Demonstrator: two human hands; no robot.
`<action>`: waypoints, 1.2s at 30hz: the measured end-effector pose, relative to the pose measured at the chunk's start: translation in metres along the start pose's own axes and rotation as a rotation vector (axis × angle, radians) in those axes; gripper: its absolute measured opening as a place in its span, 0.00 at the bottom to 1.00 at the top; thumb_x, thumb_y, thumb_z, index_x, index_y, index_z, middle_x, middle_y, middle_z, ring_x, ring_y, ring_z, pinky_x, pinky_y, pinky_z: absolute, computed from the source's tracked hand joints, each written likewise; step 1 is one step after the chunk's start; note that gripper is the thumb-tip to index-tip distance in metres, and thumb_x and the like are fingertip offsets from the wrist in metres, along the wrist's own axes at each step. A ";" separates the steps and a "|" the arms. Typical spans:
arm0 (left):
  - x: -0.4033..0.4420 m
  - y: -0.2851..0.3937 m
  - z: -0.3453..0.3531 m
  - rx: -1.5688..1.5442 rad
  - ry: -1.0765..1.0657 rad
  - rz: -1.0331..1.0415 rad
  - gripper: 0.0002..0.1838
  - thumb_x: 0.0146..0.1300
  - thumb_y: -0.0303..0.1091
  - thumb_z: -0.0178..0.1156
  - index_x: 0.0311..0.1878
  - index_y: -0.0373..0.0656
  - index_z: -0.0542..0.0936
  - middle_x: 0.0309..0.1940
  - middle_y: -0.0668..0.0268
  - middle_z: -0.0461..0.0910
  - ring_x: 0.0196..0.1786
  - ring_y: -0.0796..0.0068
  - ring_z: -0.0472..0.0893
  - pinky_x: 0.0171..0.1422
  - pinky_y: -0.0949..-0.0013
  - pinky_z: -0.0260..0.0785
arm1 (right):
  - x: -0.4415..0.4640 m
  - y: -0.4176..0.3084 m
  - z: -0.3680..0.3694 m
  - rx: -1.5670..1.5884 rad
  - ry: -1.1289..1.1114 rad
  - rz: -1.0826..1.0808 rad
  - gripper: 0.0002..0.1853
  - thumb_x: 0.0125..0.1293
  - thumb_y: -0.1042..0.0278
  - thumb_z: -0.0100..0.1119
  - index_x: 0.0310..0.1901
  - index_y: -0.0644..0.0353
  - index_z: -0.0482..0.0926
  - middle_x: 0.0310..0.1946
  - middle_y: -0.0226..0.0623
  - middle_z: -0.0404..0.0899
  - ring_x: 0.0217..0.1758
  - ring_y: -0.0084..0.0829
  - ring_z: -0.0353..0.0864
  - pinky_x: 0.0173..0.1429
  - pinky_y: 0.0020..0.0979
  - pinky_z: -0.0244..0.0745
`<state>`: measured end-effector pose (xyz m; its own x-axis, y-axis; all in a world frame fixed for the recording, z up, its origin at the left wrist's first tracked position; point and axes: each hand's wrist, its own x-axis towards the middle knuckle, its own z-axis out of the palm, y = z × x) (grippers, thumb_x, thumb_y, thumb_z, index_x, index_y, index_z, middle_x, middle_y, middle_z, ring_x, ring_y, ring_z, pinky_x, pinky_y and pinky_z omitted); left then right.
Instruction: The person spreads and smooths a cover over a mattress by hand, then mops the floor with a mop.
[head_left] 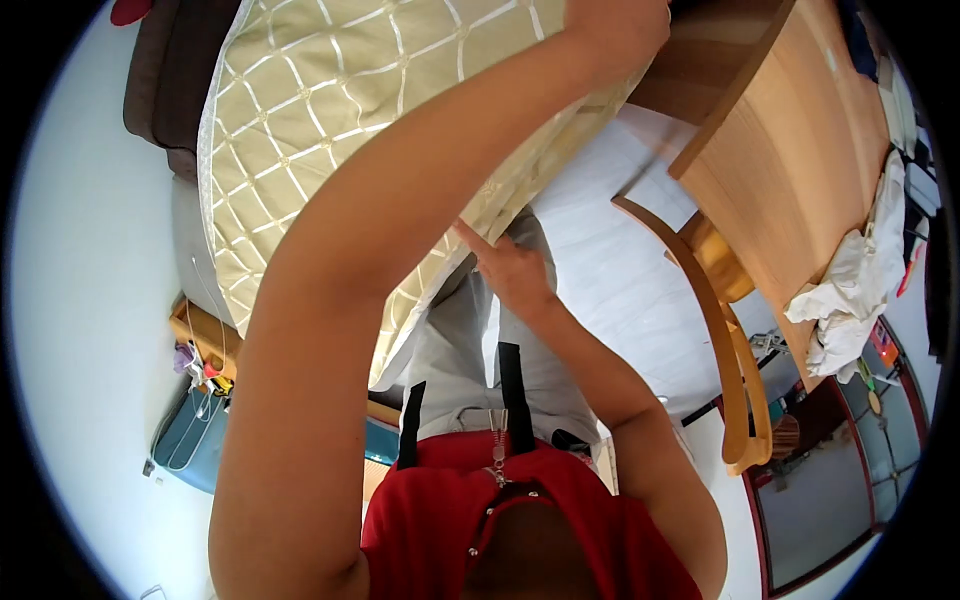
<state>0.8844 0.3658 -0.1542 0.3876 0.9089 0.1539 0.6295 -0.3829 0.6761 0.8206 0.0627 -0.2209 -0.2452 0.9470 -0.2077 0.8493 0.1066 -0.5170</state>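
Right hand point(515, 275) and left hand point(615, 38) are both at the right-hand side of a beige cloth point(330, 70) patterned with a white lattice. Far left is a pale wall point(75, 260), with a dark brown piece of furniture point(165, 85) beside it at the top. Below that, a small wooden unit point(185, 320) carries small items and a cord, just above a blue container point(195, 430). The cloth spreads over the upper middle, its lower end hanging near the person's grey trousers point(450, 360), which show black straps point(517, 410) below a red top point(420, 515). The left arm point(300, 320) reaches diagonally across the cloth. The right hand's index finger is stretched out to the cloth's edge, the other fingers bent; whether it pinches any fabric cannot be told. Further right and higher, the left hand is at the cloth's upper right edge, cut by the frame, its fingers mostly hidden, so its grip cannot be told. Pale floor point(590, 200) shows beyond, then a wooden chair point(738, 420) with a curved back, next to a wooden table point(790, 170). Crumpled white fabric point(850, 300) lies on the table's edge, above a red-framed glass panel point(815, 520) at lower right.
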 end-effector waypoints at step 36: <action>-0.019 -0.015 -0.070 -0.727 0.512 -0.443 0.17 0.60 0.24 0.54 0.51 0.49 0.82 0.28 0.55 0.81 0.25 0.61 0.78 0.36 0.64 0.72 | 0.005 -0.026 0.007 0.836 0.041 0.180 0.09 0.66 0.73 0.58 0.47 0.56 0.78 0.36 0.48 0.77 0.40 0.49 0.79 0.43 0.44 0.75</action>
<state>0.8203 0.3661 -0.1166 -0.2283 0.9726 -0.0428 0.0148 0.0475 0.9988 0.7941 0.0625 -0.2142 -0.1087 0.9399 -0.3236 0.2460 -0.2899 -0.9249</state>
